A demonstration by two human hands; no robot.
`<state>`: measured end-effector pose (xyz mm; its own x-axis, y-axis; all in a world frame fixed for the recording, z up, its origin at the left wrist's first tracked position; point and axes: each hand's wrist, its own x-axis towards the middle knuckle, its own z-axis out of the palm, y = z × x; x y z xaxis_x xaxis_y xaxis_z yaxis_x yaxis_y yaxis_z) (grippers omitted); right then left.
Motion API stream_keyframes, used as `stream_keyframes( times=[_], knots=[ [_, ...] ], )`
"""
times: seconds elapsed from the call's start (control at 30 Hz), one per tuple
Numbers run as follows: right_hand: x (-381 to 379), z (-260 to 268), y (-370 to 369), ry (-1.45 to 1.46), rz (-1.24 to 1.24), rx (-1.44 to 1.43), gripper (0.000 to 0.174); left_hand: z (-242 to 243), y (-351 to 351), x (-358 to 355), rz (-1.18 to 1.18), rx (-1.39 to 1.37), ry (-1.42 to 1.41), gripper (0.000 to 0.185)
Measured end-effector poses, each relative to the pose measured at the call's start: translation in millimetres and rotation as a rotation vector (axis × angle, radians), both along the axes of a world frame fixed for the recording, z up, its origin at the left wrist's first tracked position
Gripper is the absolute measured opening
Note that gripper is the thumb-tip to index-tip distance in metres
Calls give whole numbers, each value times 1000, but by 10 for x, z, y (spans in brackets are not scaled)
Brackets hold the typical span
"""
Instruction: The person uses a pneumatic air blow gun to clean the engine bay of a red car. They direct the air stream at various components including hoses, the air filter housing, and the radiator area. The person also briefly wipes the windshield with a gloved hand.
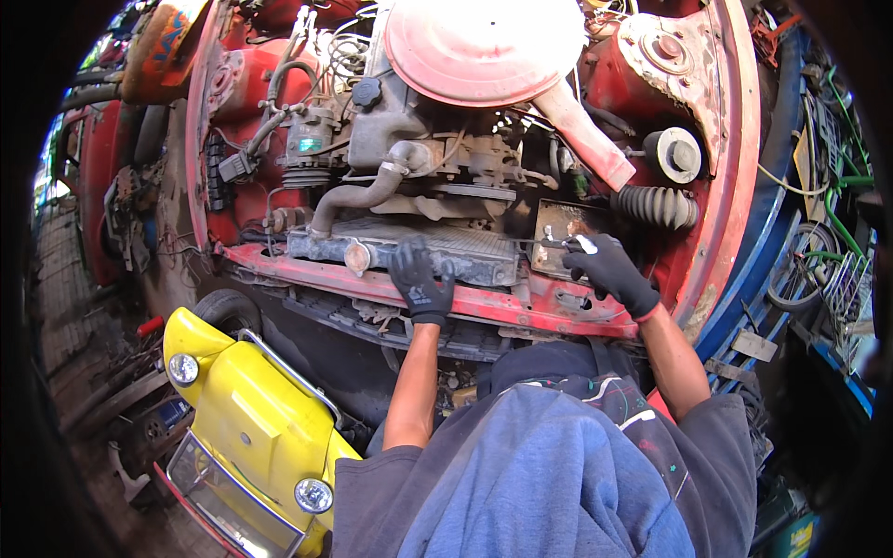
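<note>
My left hand (421, 279), in a black work glove, lies with spread fingers on the top edge of the car radiator (453, 254), just right of the round radiator cap (358, 257). My right hand (605, 268), gloved too, is over the rusty battery tray (558, 234). Its curled fingers grip a thin dark tool (534, 240), which points left towards the radiator; its tip is blurred, and its kind cannot be told. The upper radiator hose (359, 197) curves from the engine to the radiator. Behind stands the round red air cleaner housing (481, 56).
The red front crossmember (488, 310) runs before me. A ribbed rubber boot (656, 206) and a round canister (673, 155) lie right of the engine. A yellow toy car (258, 425) stands at lower left. Bicycle parts (802, 265) are at far right.
</note>
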<state>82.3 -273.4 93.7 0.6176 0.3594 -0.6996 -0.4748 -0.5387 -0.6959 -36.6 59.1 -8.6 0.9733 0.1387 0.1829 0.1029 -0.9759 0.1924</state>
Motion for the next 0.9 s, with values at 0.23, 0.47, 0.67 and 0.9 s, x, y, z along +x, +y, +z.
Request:
stream_keyframes(
  times=[0.23, 0.47, 0.67, 0.9],
  knots=[
    [127, 124, -148, 88, -86, -24, 30, -28, -2, -26, 131, 46, 43, 66],
    [83, -677, 63, -119, 76, -119, 39, -22, 11, -13, 125, 23, 24, 66],
    [140, -1277, 174, 70, -30, -169, 39, -5, 21, -1, 126, -11, 37, 65],
    [248, -946, -161, 101, -66, -171, 35, -11, 12, 7, 158, -4, 76, 66]
  ],
)
